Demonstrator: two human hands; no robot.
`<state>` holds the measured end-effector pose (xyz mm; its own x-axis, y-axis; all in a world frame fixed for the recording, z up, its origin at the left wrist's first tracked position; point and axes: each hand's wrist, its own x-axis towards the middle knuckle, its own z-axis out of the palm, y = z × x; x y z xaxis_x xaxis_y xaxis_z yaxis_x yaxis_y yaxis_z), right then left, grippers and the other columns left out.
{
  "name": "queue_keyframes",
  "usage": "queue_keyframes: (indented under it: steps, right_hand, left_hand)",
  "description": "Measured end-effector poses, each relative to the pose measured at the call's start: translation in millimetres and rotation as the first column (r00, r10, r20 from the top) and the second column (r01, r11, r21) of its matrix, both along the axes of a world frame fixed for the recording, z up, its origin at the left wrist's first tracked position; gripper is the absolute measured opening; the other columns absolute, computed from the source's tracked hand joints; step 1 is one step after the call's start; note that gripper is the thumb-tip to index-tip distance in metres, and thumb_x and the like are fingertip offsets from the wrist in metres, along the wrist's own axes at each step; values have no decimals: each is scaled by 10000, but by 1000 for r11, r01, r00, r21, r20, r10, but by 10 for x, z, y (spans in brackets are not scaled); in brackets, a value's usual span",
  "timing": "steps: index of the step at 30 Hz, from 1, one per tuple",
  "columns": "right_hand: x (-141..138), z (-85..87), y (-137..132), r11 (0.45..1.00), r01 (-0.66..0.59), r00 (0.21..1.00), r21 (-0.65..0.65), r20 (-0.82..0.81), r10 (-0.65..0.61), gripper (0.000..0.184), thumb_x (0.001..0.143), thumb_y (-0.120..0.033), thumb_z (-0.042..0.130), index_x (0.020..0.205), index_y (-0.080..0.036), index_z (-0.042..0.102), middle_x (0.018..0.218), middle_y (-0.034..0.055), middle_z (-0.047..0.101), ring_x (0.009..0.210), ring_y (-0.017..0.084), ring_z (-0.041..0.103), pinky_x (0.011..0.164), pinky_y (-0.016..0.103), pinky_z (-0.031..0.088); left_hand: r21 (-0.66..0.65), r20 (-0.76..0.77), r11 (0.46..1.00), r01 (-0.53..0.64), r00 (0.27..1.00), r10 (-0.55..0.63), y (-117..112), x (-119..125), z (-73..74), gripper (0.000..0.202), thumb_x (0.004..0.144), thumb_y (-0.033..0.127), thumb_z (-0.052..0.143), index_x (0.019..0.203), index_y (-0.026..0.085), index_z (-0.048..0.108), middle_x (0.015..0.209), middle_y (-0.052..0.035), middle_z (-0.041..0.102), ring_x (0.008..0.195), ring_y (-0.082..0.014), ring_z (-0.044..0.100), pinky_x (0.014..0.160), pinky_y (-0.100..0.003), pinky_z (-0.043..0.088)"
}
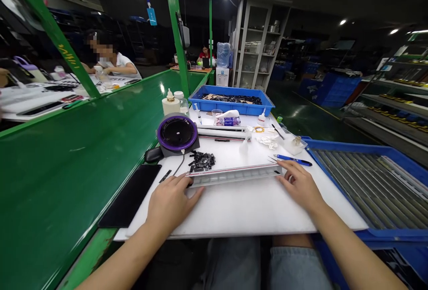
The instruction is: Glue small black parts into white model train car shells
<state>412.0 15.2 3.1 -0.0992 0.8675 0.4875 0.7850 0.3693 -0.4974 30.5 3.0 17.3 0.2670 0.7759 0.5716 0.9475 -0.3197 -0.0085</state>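
Two sets of fingers show on my feed, both on the same long pale plastic strip (234,175); the fingers of the left hand (170,205) (177,184) curl over its left end, while those of the right hand (299,187) (286,170) lie across its right end; from this head camera I cannot tell whether either set is gripping or only resting there. The strip lies flat on a white desk (247,214), between my two hands and nearer the front edge than the back; a heap of small black parts (201,161) sits just behind its left end; a pair of tweezers (273,160) lies just beyond the right fingers, beside a blue pen (292,160); a second white strip (224,133) lies further back. To the left I see a round device with a purple rim (177,125) and a black phone (130,194); a blue tray (230,108) holding black pieces (232,99) stands at the far end of the desk; a blue crate (351,148) with metal rollers sits to the right; beyond a green partition (83,161), a person in a white shirt (122,65) works at another desk.
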Motion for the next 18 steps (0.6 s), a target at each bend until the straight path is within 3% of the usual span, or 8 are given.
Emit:
queue_keyframes:
  steps: [8, 14, 18]
  right_hand:
    - [-24, 51, -73, 999, -32, 999, 19, 11, 32, 411, 880, -358, 579, 1279, -265, 550, 1183, 78, 567, 567, 124, 521, 662, 351, 513]
    - [-33, 55, -73, 999, -44, 999, 15, 14, 43, 371, 883, -334, 569, 1243, -242, 559, 1184, 85, 571, 614, 137, 556, 688, 349, 524]
    - [-49, 57, -50, 998, -62, 997, -32, 36, 63, 354, 905, -343, 546, 1243, -236, 554, 1243, 96, 555, 619, 135, 572, 724, 359, 532]
  left_hand:
    - [-45, 7, 992, -115, 993, 116, -50, 35, 65, 371, 852, 556, 520, 763, 213, 630, 687, -50, 671, 740, -254, 641, 639, -343, 449]
    - [-89, -25, 990, -114, 993, 112, -56, 52, 105, 416, 876, 561, 481, 764, 193, 641, 689, -60, 671, 758, -263, 642, 682, -359, 464]
    - [-159, -111, 975, -155, 984, 138, -93, 31, 215, 427, 898, 537, 443, 831, 178, 664, 767, -82, 699, 790, -282, 653, 690, -385, 484]
